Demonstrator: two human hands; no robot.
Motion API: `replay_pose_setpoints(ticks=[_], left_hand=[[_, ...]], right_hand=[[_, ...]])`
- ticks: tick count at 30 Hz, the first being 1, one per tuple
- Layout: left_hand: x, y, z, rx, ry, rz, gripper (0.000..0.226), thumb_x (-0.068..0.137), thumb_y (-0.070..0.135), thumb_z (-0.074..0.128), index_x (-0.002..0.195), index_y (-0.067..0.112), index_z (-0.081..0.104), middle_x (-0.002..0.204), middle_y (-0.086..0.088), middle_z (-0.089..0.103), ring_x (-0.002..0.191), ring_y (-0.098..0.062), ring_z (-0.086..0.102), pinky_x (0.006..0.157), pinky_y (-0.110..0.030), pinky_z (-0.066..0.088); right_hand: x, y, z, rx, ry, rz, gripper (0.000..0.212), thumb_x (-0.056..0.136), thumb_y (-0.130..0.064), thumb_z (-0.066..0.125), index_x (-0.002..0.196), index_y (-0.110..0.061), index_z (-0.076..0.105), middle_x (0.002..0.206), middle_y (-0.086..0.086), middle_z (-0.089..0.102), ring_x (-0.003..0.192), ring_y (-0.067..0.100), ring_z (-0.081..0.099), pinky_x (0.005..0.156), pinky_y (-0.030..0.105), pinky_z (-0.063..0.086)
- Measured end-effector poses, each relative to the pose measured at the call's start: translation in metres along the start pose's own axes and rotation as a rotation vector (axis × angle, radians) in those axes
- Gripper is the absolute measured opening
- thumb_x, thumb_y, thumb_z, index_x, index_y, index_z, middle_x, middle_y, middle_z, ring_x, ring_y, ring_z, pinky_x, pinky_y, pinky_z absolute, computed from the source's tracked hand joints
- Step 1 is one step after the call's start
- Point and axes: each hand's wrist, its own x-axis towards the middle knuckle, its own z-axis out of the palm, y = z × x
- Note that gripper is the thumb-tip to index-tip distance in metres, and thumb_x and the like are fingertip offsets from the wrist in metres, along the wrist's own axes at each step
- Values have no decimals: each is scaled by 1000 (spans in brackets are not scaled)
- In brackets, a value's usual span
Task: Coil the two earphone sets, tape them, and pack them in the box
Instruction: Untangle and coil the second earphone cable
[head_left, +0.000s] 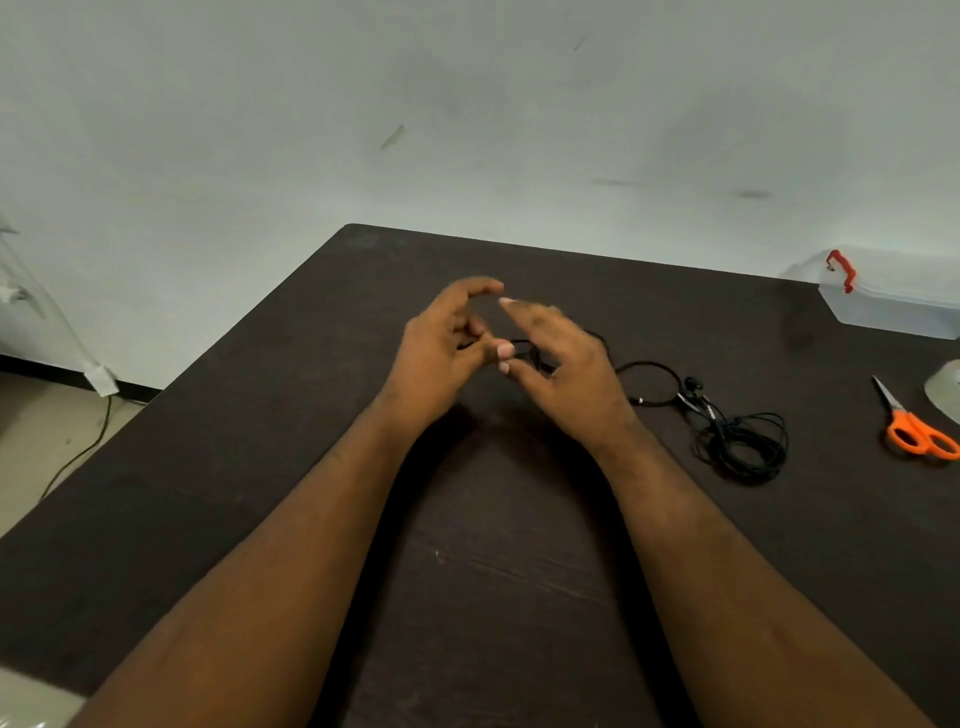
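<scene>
My left hand (441, 358) and my right hand (566, 369) meet above the middle of the dark table (498, 545). Between them runs a thin black earphone cable (522, 344). My left hand pinches it between thumb and curled fingers, with the index finger raised. My right hand, blurred, holds the cable under its thumb, and the rest of it trails right along the table to a loop (652, 370). A second black earphone set (743, 441) lies in a loose coil to the right. The clear plastic box (893, 301) with a red latch stands at the back right.
Orange-handled scissors (917, 431) lie near the right edge, with a roll of clear tape (948, 392) partly cut off beside them. The table's left edge drops to the floor, where a cord (78, 457) runs. A wall stands behind the table.
</scene>
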Motion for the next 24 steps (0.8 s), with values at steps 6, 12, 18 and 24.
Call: replay_pose_setpoints(ticks=[6, 12, 18, 24], left_hand=[[2, -2, -5, -209, -117, -116, 70, 75, 15, 81, 133, 36, 47, 65, -11, 64, 49, -19, 49, 43, -25, 43], [6, -8, -21, 104, -87, -105, 18, 72, 15, 82, 84, 27, 75, 68, 12, 70, 63, -1, 63, 63, -17, 49], [9, -13, -41, 581, 14, 125, 12, 82, 23, 74, 94, 24, 76, 79, 14, 68, 80, -6, 64, 86, -30, 43], [8, -15, -63, 425, 276, 104, 11, 83, 15, 72, 93, 19, 76, 85, 4, 73, 79, -13, 67, 83, -44, 53]], right_hand=[[0, -6, -1, 294, 35, 165, 27, 75, -3, 77, 102, -10, 74, 74, 2, 59, 65, 8, 52, 61, 18, 42], [0, 8, -10, 258, 164, 283, 14, 78, -11, 77, 92, -12, 77, 70, -4, 53, 63, 2, 51, 59, 16, 42], [0, 22, -20, 180, 381, 316, 13, 81, -13, 74, 93, -16, 75, 70, -5, 49, 64, 1, 48, 63, 11, 39], [-3, 39, -36, 250, 640, 501, 14, 83, -16, 72, 94, -24, 72, 73, -1, 54, 66, -1, 52, 68, 12, 44]])
